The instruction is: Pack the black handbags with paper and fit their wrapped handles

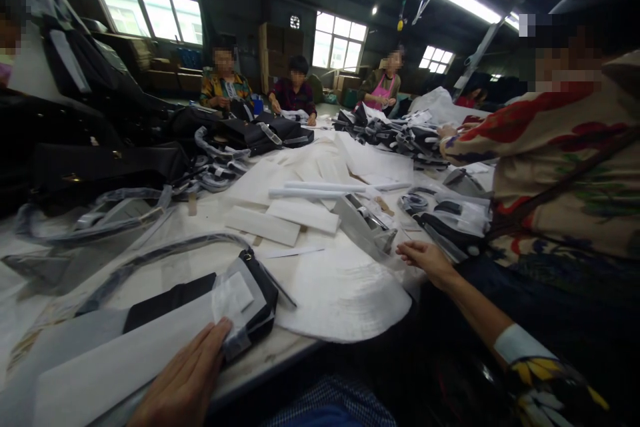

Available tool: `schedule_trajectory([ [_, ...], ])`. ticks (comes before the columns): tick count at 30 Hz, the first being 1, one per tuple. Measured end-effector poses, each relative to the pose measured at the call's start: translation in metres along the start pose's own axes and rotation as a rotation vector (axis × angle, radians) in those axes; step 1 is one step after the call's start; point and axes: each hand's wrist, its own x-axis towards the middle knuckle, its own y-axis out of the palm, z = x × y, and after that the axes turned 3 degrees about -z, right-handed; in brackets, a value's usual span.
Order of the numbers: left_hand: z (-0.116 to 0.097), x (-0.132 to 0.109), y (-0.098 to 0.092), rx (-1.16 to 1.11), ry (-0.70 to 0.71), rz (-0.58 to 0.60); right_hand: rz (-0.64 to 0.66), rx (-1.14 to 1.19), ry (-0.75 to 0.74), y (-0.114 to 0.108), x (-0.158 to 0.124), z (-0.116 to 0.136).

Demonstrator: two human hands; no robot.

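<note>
A black handbag [263, 293] lies on the near left of the table, partly covered by a white sheet [125, 353] and translucent wrapping. Its film-wrapped strap [165, 253] arches behind it. My left hand [187, 373] rests flat on the wrapped bag, fingers stretched out and side by side. To the right, my right hand [430, 263] is beside the cutting end of a grey tape dispenser [365, 220], with thumb and fingertips pinched together. Whatever is between those fingertips is too small to make out. A stack of thin white foam sheets [350, 293] lies between my hands.
White flat strips [265, 225] and white tubes [315, 192] lie beyond the foam stack. Black bags [105, 170] pile up at the left, more bags [385, 130] at the back. A co-worker in a floral top [565, 167] stands close on the right; several others work across the table.
</note>
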Motion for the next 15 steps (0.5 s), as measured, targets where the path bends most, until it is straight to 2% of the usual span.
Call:
schedule_trajectory([
  [3, 0.000, 0.001, -0.001, 0.000, -0.004, -0.008, -0.061, -0.115, -0.095, -0.003, 0.009, 0.001],
  [8, 0.002, -0.001, 0.003, -0.023, -0.001, -0.019, -0.140, -0.413, -0.264, -0.023, 0.012, 0.011],
  [15, 0.001, -0.006, 0.006, -0.040, -0.040, -0.013, -0.112, -0.720, -0.469, -0.041, -0.006, 0.030],
])
